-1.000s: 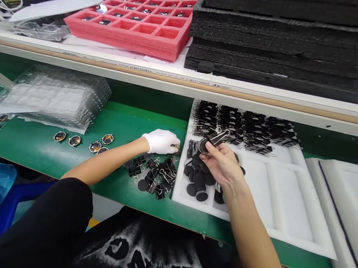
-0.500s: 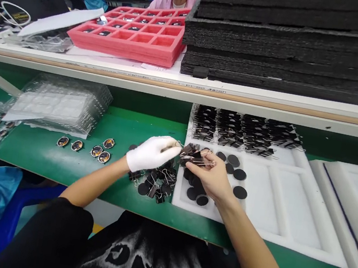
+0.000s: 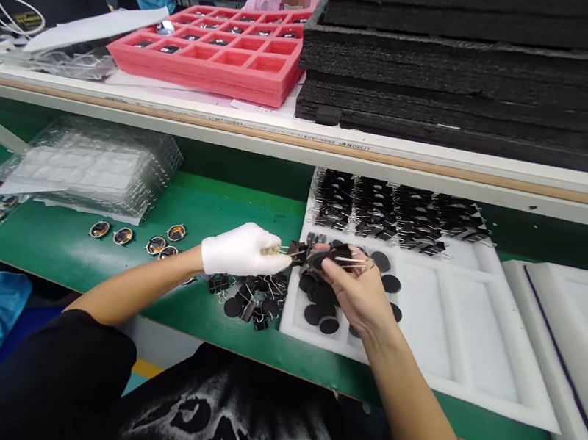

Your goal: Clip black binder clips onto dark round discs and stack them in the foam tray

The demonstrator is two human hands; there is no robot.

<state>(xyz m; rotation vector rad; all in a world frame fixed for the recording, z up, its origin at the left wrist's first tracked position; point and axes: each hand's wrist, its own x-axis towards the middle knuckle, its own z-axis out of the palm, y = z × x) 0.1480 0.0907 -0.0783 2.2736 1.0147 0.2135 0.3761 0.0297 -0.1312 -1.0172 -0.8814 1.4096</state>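
My left hand [image 3: 245,250], in a white glove, pinches the wire handle of a black binder clip [image 3: 297,252]. Bare, my right hand [image 3: 356,282] holds a black round piece with clips [image 3: 342,256] on it, right beside that clip. Both hands are over the left edge of a white foam tray [image 3: 429,301]. Under and around my right hand lie several black discs [image 3: 324,295]. Loose black clips [image 3: 258,302] and discs are heaped on the green table below my left hand. Rows of clipped black pieces [image 3: 377,207] fill the tray's back.
Several round amber-and-black parts [image 3: 123,235] lie on the green table [image 3: 230,202] at left, before stacked clear plastic trays [image 3: 113,165]. A shelf [image 3: 203,124] crosses above, bearing a pink foam tray [image 3: 199,75] and black foam [image 3: 460,90]. White foam trays [image 3: 580,317] stand right.
My left hand has moved slightly left and down, its clip now apart from most of the bundle. My right hand has shifted a little right and turned. The camera view has shifted slightly.
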